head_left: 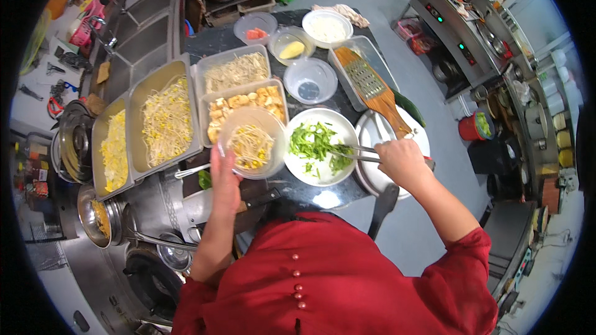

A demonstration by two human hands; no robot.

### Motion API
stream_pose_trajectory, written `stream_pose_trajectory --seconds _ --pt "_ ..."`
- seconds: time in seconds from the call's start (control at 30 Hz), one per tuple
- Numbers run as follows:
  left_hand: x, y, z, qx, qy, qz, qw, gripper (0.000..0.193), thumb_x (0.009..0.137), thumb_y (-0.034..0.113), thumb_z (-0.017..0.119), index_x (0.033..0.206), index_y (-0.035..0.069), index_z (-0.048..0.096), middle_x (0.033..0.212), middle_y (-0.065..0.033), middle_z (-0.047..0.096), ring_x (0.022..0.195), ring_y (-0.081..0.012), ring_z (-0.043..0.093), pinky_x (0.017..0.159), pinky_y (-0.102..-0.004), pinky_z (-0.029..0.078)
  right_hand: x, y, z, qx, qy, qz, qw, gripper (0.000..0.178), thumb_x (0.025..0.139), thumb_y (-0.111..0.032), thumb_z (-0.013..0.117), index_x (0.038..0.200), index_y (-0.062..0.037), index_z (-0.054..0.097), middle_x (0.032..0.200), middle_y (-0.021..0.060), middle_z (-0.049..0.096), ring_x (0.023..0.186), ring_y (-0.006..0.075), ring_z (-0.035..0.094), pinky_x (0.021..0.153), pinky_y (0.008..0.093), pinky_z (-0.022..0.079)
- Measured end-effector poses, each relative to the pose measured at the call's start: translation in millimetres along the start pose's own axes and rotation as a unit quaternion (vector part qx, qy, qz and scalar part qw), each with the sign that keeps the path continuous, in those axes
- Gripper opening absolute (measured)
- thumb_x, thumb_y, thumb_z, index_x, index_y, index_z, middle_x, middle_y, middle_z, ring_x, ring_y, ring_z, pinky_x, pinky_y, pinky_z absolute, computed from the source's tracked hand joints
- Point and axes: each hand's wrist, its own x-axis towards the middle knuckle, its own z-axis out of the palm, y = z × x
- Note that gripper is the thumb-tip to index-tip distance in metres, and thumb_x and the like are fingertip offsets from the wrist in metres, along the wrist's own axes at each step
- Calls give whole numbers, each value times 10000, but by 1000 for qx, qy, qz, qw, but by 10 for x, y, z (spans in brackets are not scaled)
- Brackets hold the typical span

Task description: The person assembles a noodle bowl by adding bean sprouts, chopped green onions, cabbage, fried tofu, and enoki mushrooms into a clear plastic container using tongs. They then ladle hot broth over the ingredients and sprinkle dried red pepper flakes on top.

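Observation:
My left hand (225, 181) grips the side of a clear round plastic bowl (231, 125), raised in front of the tray of fried tofu cubes (264, 98). Soybean sprouts (251, 147) lie inside that bowl. Metal tongs (365, 154) are closed in my right hand (405, 162). Their tips reach into the chopped greens (316, 139) in a white bowl (310, 177), just right of the plastic one. Whether the tips pinch any greens, I cannot tell.
Deep trays of sprouts (162, 125) and a yellow food (115, 149) stand left. Behind are pale shreds (237, 73), an empty clear bowl (310, 87) and a white bowl (328, 30). A wooden-framed grater (366, 82) rests across a container, near stacked white plates (417, 125).

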Motion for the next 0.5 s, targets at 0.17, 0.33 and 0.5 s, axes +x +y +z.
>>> stream_pose_trajectory --seconds 0.17,0.33,0.5 --pt "-36 -84 194 23 -51 39 998 623 993 257 618 1507 71 319 1366 -100 540 1182 -175 582 891 -312 550 -180 129 -520 57 35 -5 998 310 750 -256 786 1013 -105 722 752 112 698 745 305 697 682 426 539" --pt "-21 -231 397 -3 -99 39 994 614 1002 269 605 1506 77 313 1354 -109 544 1178 -179 580 884 -310 550 -381 70 -1109 142 74 3 987 417 702 -237 829 1082 -106 721 751 99 707 717 299 686 662 400 528" --pt "-8 -469 477 -111 -89 -70 987 494 1009 364 555 1428 117 466 1338 -57 550 1197 -198 581 918 -403 551 -381 -18 -1233 111 96 -47 988 665 686 -339 849 1245 -65 616 948 131 712 835 320 698 694 414 539"
